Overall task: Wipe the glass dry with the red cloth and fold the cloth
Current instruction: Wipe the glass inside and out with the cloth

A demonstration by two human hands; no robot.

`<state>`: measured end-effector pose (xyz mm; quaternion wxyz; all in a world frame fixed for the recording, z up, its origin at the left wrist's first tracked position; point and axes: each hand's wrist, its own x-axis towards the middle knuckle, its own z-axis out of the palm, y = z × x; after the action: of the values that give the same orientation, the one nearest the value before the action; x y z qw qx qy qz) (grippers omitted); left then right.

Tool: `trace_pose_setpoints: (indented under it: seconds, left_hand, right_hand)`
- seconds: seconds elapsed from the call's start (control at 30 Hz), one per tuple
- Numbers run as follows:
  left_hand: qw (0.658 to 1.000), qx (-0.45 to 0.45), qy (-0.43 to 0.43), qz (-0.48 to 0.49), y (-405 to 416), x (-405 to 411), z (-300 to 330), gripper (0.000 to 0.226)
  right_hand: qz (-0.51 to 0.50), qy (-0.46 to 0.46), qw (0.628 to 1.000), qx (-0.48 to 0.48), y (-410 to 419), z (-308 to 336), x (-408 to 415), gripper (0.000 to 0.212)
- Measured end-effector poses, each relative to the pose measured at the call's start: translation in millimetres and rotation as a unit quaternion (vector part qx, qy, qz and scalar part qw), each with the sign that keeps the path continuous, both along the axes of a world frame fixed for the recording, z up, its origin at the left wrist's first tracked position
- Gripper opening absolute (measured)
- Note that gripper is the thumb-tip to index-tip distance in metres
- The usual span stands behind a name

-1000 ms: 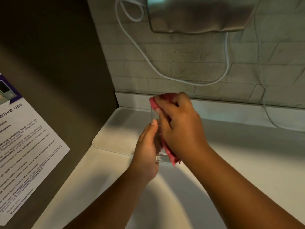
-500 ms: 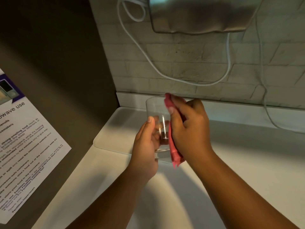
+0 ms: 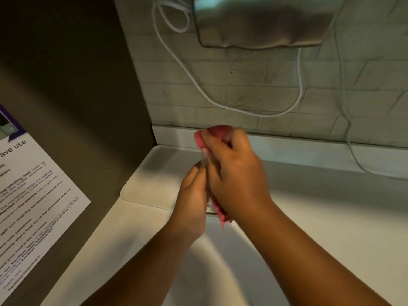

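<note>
A clear glass [image 3: 205, 160] is held upright above the white counter, mostly hidden between my two hands. My left hand [image 3: 192, 199] grips its lower left side. My right hand [image 3: 234, 173] presses the red cloth [image 3: 218, 131] over the glass's rim and down its right side. A tail of the red cloth hangs out below my right palm, near the glass's base. The picture is blurred around the fingers.
A white tray [image 3: 152, 173] lies on the counter [image 3: 320, 217] just behind and left of my hands. A dark panel with a printed notice [image 3: 33, 206] stands at the left. White cables [image 3: 220, 102] hang on the tiled wall under a metal appliance [image 3: 265, 21].
My right hand with the red cloth has slid back over the glass's rim, covering the glass that showed half a second ago. My left hand has kept its hold.
</note>
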<state>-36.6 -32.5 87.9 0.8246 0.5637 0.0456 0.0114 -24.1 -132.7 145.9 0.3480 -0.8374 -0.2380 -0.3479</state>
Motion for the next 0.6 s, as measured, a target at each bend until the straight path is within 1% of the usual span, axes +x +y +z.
trace_pose_setpoints:
  seconds: [0.07,0.17,0.23,0.27,0.33,0.4,0.47,0.6]
  left_hand:
    - [1.0,-0.005,0.017,0.015,-3,-6,1,0.037]
    - [0.996,-0.066,0.067,0.005,-5,-13,0,0.066]
    - [0.992,-0.097,0.083,0.005,-4,-14,6,0.072]
    - [0.989,-0.119,0.088,-0.001,-2,-13,6,0.074]
    - [0.985,-0.15,0.087,-0.008,0,-11,9,0.08]
    - [0.985,-0.158,0.072,-0.012,3,-8,10,0.085]
    - [0.987,-0.148,0.059,-0.018,4,-7,10,0.079]
    - [0.989,-0.142,0.043,-0.001,10,-1,4,0.054]
  right_hand:
    - [-0.033,0.012,0.998,0.049,-8,3,15,0.031]
    - [-0.029,0.039,0.995,0.085,-16,-1,27,0.03]
    - [-0.019,0.073,0.991,0.11,-20,-8,31,0.03]
    - [-0.018,0.094,0.986,0.139,-24,-11,32,0.029]
    - [-0.002,0.143,0.964,0.226,-34,-15,33,0.026]
    - [0.004,0.169,0.944,0.284,-45,-20,32,0.025]
    - [-0.007,0.173,0.938,0.301,-55,-24,28,0.025]
    - [-0.019,0.166,0.941,0.295,-67,-29,17,0.026]
